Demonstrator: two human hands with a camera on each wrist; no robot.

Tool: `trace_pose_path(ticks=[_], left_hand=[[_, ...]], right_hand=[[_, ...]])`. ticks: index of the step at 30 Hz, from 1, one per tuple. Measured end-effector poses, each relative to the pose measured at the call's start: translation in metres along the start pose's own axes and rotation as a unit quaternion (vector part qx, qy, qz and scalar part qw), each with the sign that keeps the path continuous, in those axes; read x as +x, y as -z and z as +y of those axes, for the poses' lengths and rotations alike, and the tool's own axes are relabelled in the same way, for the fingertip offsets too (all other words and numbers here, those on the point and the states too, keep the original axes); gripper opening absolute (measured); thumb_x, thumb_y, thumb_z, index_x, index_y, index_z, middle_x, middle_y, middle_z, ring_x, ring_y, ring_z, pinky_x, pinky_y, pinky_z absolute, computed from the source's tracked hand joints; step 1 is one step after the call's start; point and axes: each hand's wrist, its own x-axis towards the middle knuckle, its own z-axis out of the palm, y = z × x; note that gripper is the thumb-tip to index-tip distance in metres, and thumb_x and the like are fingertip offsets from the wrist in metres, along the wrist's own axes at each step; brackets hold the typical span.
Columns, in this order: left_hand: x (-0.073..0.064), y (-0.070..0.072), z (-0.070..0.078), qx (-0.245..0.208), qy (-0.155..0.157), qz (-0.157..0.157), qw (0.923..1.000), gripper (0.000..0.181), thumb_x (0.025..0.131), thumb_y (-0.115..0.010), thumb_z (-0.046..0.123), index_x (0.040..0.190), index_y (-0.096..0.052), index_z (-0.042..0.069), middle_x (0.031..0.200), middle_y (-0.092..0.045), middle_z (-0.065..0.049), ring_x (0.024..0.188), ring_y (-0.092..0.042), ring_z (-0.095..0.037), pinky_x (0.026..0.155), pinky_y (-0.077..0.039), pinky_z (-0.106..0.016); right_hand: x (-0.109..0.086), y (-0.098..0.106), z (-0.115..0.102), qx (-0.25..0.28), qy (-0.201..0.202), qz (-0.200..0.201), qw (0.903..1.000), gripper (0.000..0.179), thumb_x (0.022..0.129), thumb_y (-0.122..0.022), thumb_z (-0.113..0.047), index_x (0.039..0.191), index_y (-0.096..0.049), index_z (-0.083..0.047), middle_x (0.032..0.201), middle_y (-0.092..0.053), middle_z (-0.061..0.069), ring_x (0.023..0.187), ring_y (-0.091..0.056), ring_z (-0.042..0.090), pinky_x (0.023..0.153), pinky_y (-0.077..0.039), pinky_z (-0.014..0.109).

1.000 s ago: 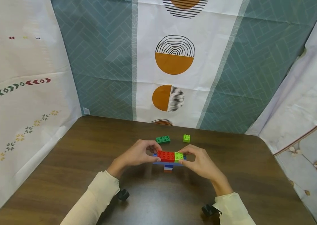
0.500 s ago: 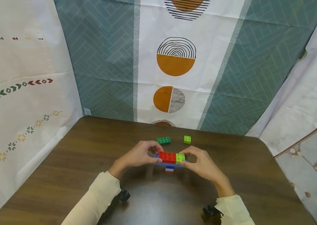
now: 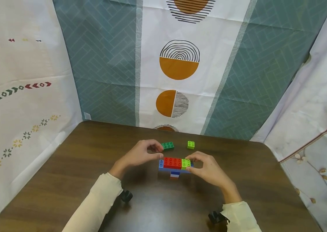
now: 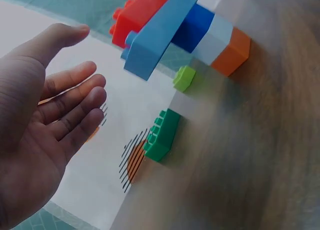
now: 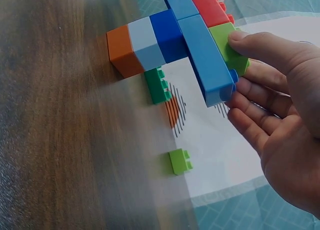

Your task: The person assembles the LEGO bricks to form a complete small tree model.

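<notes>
A small toy-brick tower stands on the table: an orange brick [image 5: 122, 52], a pale one [image 5: 146, 42] and a dark blue one [image 5: 170, 35] form its stem. Across the top lie two light blue bricks [image 5: 207, 60], overhanging both sides. On these sit a red brick [image 3: 172, 163] and, at its right end, a lime brick [image 3: 185, 163]. My right hand [image 3: 210, 170] pinches the lime brick, thumb on its near face. My left hand [image 3: 141, 154] is apart from the tower's left end, fingers relaxed and holding nothing, as the left wrist view shows.
Behind the tower, a dark green brick [image 3: 168, 146] and a loose lime brick [image 3: 191, 144] lie on the brown wooden table [image 3: 73, 167]. Patterned cloth [image 3: 178, 67] hangs along the table's back edge, with pale cloth at both sides.
My left hand has let go of the red brick and drawn back to the left, baring the blue end studs. The right hand keeps its place at the lime brick.
</notes>
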Motion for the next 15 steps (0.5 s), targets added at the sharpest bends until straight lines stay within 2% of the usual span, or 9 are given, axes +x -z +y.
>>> trace_pose_path(ticks=[4, 9, 15], left_hand=[[0.011, 0.004, -0.006, 0.000, 0.006, 0.015, 0.9999, 0.025, 0.092, -0.078, 0.030, 0.112, -0.071, 0.016, 0.105, -0.071, 0.002, 0.097, -0.064, -0.017, 0.092, -0.057, -0.030], [0.027, 0.007, -0.014, 0.006, 0.010, 0.026, 0.9996, 0.032, 0.092, -0.077, 0.027, 0.115, -0.071, 0.006, 0.106, -0.072, -0.001, 0.097, -0.065, -0.017, 0.092, -0.057, -0.030], [0.044, 0.010, -0.021, 0.018, 0.044, 0.020, 0.9987, 0.035, 0.090, -0.079, 0.028, 0.119, -0.070, 0.009, 0.115, -0.072, -0.006, 0.105, -0.065, -0.020, 0.099, -0.057, -0.037]], right_hand=[[-0.001, -0.001, 0.002, -0.001, 0.000, 0.003, 1.0000, 0.030, 0.088, -0.083, -0.025, 0.116, -0.074, -0.025, 0.110, -0.071, -0.011, 0.104, -0.062, 0.026, 0.093, -0.053, 0.042], [-0.001, 0.000, 0.003, -0.001, -0.001, 0.003, 1.0000, 0.030, 0.088, -0.082, -0.025, 0.116, -0.074, -0.025, 0.110, -0.071, -0.011, 0.104, -0.062, 0.025, 0.093, -0.053, 0.040], [-0.001, 0.000, 0.002, -0.002, -0.002, 0.001, 1.0000, 0.030, 0.088, -0.082, -0.025, 0.117, -0.074, -0.024, 0.110, -0.071, -0.010, 0.104, -0.062, 0.022, 0.093, -0.052, 0.041]])
